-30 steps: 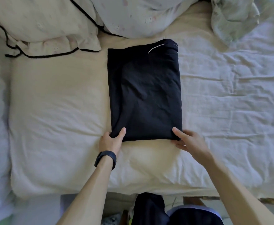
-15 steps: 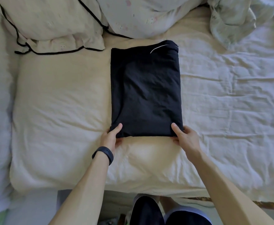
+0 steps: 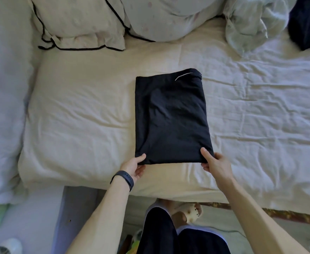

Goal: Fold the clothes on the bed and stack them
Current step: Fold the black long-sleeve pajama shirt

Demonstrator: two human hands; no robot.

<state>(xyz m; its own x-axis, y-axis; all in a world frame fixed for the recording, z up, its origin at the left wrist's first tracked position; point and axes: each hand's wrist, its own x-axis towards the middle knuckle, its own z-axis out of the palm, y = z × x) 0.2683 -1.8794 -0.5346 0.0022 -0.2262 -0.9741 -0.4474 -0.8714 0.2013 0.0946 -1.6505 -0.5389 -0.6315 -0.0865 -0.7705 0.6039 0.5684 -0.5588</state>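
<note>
The folded black garment (image 3: 170, 121) lay flat on the bed (image 3: 80, 114), near its front edge. My left hand (image 3: 133, 166) pinched the garment's near left corner, thumb on top and fingers (image 3: 141, 170) underneath. My right hand (image 3: 215, 163) gripped the near right corner likewise.

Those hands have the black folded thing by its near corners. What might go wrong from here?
1. The left hand and right hand pinch only the near corners of the folded black garment; lifted that way, its far layers may sag and unfold.
2. The cream quilt beneath is soft and wrinkled, so a stack there might lean.
</note>
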